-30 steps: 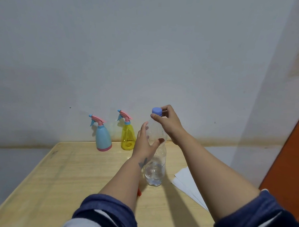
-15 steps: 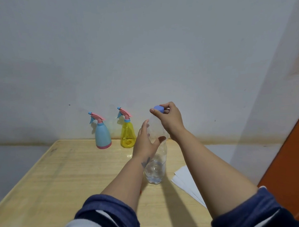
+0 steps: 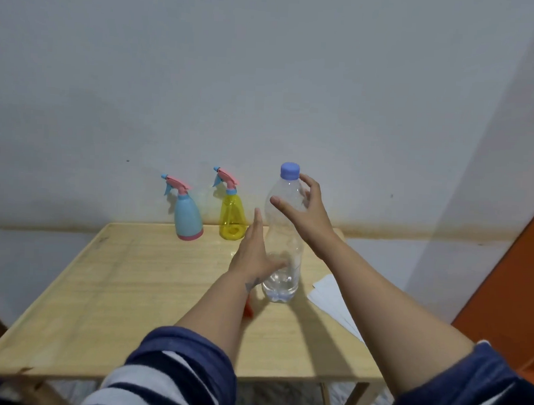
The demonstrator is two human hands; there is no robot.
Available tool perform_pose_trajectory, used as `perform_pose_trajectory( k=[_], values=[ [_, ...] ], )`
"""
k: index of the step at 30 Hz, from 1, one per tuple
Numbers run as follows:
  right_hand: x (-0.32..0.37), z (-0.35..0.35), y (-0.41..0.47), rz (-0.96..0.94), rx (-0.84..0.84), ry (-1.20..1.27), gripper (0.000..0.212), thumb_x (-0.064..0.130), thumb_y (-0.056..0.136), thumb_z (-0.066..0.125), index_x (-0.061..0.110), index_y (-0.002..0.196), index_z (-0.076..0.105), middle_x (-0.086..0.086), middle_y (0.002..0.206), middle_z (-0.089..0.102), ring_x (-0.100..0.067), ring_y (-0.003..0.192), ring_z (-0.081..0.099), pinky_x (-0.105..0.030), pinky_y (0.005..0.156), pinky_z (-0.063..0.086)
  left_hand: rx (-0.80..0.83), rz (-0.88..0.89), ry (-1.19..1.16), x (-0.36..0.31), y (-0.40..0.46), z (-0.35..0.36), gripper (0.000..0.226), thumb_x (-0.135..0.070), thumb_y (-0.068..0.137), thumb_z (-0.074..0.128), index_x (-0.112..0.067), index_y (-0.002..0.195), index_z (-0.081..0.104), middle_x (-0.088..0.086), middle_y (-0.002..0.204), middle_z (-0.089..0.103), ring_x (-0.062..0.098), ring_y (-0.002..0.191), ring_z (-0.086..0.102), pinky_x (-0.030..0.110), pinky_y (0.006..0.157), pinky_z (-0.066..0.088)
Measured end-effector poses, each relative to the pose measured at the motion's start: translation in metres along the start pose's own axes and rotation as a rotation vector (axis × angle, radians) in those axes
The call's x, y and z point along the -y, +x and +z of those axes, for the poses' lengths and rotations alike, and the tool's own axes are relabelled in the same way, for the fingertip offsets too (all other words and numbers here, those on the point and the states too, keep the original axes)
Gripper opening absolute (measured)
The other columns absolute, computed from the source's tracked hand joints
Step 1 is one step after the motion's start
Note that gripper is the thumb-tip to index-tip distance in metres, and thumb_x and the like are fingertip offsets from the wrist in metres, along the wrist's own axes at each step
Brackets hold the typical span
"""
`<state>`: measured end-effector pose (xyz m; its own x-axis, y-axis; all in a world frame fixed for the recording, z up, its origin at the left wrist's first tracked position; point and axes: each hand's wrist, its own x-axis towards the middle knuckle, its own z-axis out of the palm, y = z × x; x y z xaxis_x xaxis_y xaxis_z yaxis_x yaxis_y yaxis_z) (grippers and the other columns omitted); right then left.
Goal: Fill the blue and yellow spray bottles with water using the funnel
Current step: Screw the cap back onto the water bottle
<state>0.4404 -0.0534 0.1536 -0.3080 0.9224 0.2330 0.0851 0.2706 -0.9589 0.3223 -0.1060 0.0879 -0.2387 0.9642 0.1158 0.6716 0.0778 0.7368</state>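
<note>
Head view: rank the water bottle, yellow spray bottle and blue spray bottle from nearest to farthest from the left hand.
1. Water bottle: right beside the left hand.
2. Yellow spray bottle: behind it, by the wall.
3. Blue spray bottle: farther left, by the wall.

Blue spray bottle (image 3: 188, 218): pale blue body, pink base and trigger head, blue nozzle. Yellow spray bottle (image 3: 233, 217): clear yellow body, pink trigger. Water bottle (image 3: 284, 233): clear, periwinkle cap (image 3: 290, 169). Counter (image 3: 127, 288): pale wood grain. Sleeves (image 3: 175, 373): navy, white stripes. Papers (image 3: 332, 300): white. Wall (image 3: 265, 79): grey-white.
</note>
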Motion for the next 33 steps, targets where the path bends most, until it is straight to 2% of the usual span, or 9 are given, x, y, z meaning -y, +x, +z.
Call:
perform_pose_trajectory(
  k=[3,6,8,10,14,16,19,24,33],
  values=[
    [-0.035,0.004,-0.013,0.03,0.009,-0.05,0.106,0.038,0.067,0.084,0.032,0.147,0.015,0.007,0.148,0.03,-0.01,0.138,0.032,-0.032,0.113,0.031,0.116,-0.034,0.214,0.033,-0.006,0.004,0.102,-0.037,0.073,0.079,-0.022,0.153,0.016,-0.001,0.161,0.012,0.015,0.147,0.015,0.037,0.118,0.023],
    [-0.063,0.007,-0.022,0.092,0.025,-0.094,0.124,0.034,0.061,0.089,0.033,0.149,0.001,0.001,0.157,0.018,-0.016,0.143,0.025,-0.04,0.117,0.028,0.306,-0.026,0.513,0.054,-0.014,0.005,0.103,-0.038,0.072,0.079,-0.026,0.152,0.014,-0.005,0.161,0.008,0.015,0.149,0.006,0.049,0.119,0.015],
    [-0.077,0.009,-0.021,0.121,0.043,-0.122,0.126,0.029,0.059,0.089,0.033,0.148,0.0,-0.003,0.156,0.02,-0.019,0.142,0.027,-0.042,0.116,0.029,0.453,0.019,0.772,0.061,-0.018,0.005,0.104,-0.037,0.073,0.078,-0.027,0.152,0.011,-0.006,0.162,0.002,0.016,0.149,-0.002,0.053,0.119,0.007],
    [-0.087,0.011,-0.02,0.117,0.051,-0.136,0.126,0.031,0.055,0.089,0.036,0.147,0.003,-0.002,0.155,0.025,-0.02,0.141,0.03,-0.044,0.115,0.031,0.539,0.061,0.943,0.064,-0.018,0.006,0.09,-0.029,0.082,0.07,-0.026,0.152,0.015,-0.005,0.162,-0.001,0.017,0.149,-0.005,0.054,0.119,0.005],
    [-0.102,0.017,-0.017,0.085,0.029,-0.175,0.116,0.023,0.062,0.087,0.028,0.15,0.011,0.001,0.154,0.027,-0.016,0.141,0.029,-0.038,0.116,0.031,0.502,0.108,1.034,0.079,-0.016,0.016,0.06,-0.022,0.096,0.051,-0.023,0.15,0.025,-0.004,0.162,0.002,0.015,0.149,0.0,0.046,0.12,0.008],
    [-0.107,0.017,-0.016,0.075,0.01,-0.183,0.108,0.024,0.066,0.083,0.027,0.149,0.015,0.001,0.15,0.033,-0.016,0.138,0.034,-0.037,0.112,0.035,0.416,0.147,1.019,0.089,-0.014,0.023,0.051,-0.032,0.095,0.052,-0.024,0.143,0.037,-0.004,0.159,0.016,0.015,0.147,0.015,0.038,0.116,0.018],
    [-0.109,0.013,-0.014,0.077,-0.009,-0.17,0.099,0.029,0.067,0.078,0.03,0.147,0.02,0.0,0.141,0.042,-0.017,0.13,0.043,-0.039,0.108,0.04,0.325,0.193,1.001,0.092,-0.011,0.024,0.035,-0.032,0.089,0.058,-0.027,0.124,0.055,-0.006,0.144,0.037,0.015,0.125,0.045,0.03,0.096,0.037],
    [-0.102,-0.004,-0.005,0.062,-0.043,-0.171,0.092,0.023,0.072,0.08,0.032,0.145,0.024,-0.002,0.136,0.047,-0.018,0.123,0.048,-0.034,0.103,0.042,0.172,0.131,0.891,0.08,-0.002,0.019,0.05,-0.043,0.085,0.061,-0.03,0.132,0.048,-0.004,0.142,0.041,0.019,0.127,0.043,0.033,0.102,0.035],
    [-0.084,-0.048,0.053,0.017,-0.144,-0.235,0.09,0.023,0.074,0.079,0.029,0.145,0.024,0.001,0.142,0.041,-0.016,0.122,0.047,-0.028,0.101,0.04,-0.134,-0.136,0.146,0.041,0.064,0.033,0.066,-0.043,0.076,0.073,-0.025,0.134,0.049,-0.001,0.129,0.055,0.023,0.115,0.054,0.037,0.097,0.045]
  ],
)
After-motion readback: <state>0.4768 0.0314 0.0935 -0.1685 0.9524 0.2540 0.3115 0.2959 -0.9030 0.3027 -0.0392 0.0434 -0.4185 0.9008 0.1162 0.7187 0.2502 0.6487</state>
